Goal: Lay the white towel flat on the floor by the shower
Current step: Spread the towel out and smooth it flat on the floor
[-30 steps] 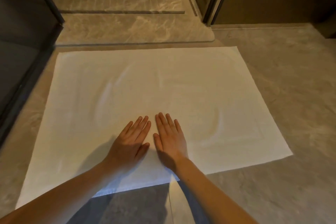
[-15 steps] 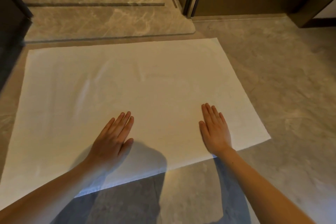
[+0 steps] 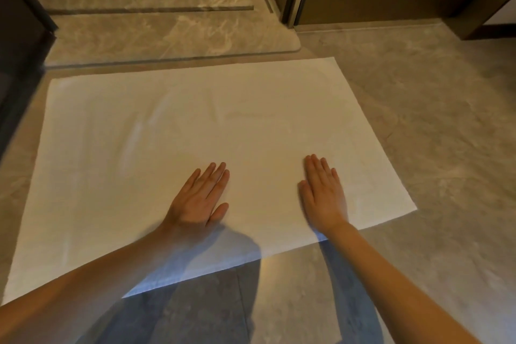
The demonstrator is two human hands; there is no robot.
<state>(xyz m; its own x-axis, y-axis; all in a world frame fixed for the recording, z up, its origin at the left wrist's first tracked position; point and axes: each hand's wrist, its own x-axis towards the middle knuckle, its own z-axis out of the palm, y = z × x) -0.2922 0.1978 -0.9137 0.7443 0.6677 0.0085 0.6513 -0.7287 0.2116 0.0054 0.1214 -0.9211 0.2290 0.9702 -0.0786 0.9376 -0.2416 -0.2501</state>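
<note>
From the head view, the white towel lies spread on the stone floor, long axis parallel to the shower threshold. The left hand and right hand press flat, fingers extended, gripping nothing, near its closest edge; the right hand sits nearer the right corner.

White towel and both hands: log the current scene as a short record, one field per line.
towel: white towel spread open on the floor, far edge along the shower threshold
towel surface: mostly flat, faint creases left of centre
left hand: left hand palm down on the towel, fingers extended
right hand: right hand palm down near the towel's right end
grip: neither hand grasps anything
shadow: arm shadows fall across the near edge
</note>
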